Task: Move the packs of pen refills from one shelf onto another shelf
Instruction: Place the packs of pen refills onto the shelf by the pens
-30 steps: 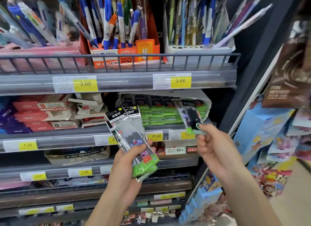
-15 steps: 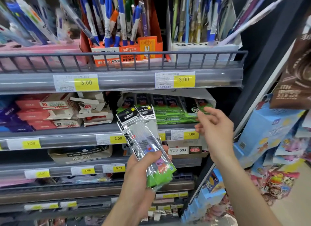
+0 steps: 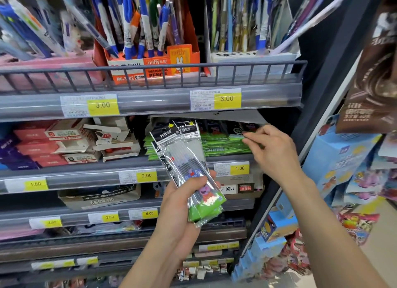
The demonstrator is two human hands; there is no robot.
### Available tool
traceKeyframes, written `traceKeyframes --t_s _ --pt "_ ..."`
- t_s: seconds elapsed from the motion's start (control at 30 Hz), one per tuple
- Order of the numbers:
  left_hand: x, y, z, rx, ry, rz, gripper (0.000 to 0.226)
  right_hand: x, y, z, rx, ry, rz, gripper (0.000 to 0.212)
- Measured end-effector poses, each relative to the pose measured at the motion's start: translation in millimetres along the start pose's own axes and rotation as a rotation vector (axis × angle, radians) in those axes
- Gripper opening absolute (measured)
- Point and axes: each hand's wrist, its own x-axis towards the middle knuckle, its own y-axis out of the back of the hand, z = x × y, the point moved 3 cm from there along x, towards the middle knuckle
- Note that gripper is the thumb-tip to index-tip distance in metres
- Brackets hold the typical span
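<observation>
My left hand (image 3: 182, 208) grips a small bundle of pen refill packs (image 3: 182, 156). They are clear sleeves with black headers and green bottoms, held tilted in front of the second shelf (image 3: 86, 169). On that shelf, a white open box holds several more refill packs (image 3: 217, 144), lying flat with their green ends forward. My right hand (image 3: 272, 152) reaches into the right side of this box. Its thumb and fingertips pinch the edge of one pack (image 3: 247, 135) there.
The railed top shelf (image 3: 150, 73) carries boxes of upright pens and mechanical pencils. Red and white cartons (image 3: 71, 144) fill the second shelf's left side. Lower shelves hold cardboard boxes. A dark upright post (image 3: 318, 107) bounds the right, with hanging toy packets (image 3: 352, 159) beyond.
My right hand, which held one pack out in front of the shelf, has moved up and in to the box of packs. The left hand's bundle has stayed about where it was.
</observation>
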Motion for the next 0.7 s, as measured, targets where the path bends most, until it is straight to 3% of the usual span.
traceKeyframes --t_s 0.3,0.47,0.7 --pt "6.4 -9.2 -1.5 -0.045 0.03 -0.008 0.078 9.0 -3.4 -3.8 -0.023 0.101 -0.123 0.022" --pt "5.8 -17.8 0.9 -0.047 0.04 -0.039 0.083 16.3 -9.0 -9.9 -0.025 0.16 -0.06 0.013" --pt "8.9 -23.2 4.9 -0.04 0.06 -0.037 0.088 8.6 -10.4 -8.7 -0.045 0.152 -0.048 0.017"
